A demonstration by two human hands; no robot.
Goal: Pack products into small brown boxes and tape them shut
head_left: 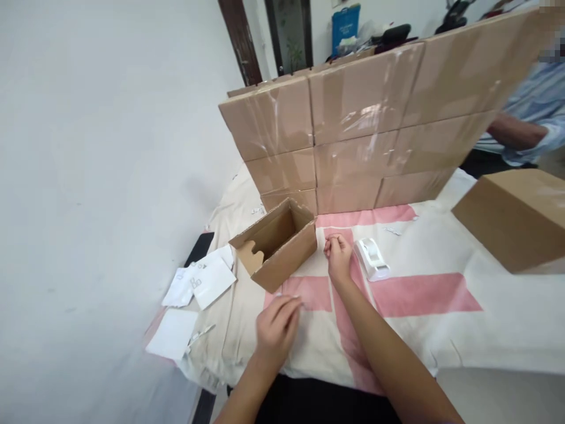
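Fingers (286, 307) of both hands (272, 333) (339, 260) pinch closed, the right between box (291, 259) and tape dispenser (373, 260).

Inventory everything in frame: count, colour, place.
open box: 1, brown, centre
cardboard panel: 1, brown, upper centre
second box: 1, brown, right edge
tape dispenser: 1, white, centre right
papers: several, white, left
flat item: 1, black, left
cloth: 1, cream and pink, underneath
wall: 1, white, left
door: 1, brown, top
container: 1, blue, top
clutter: several, mixed, top
co-worker's sleeve: 1, blue, right
left hand: 1, bare, front centre
right hand: 1, bare, centre
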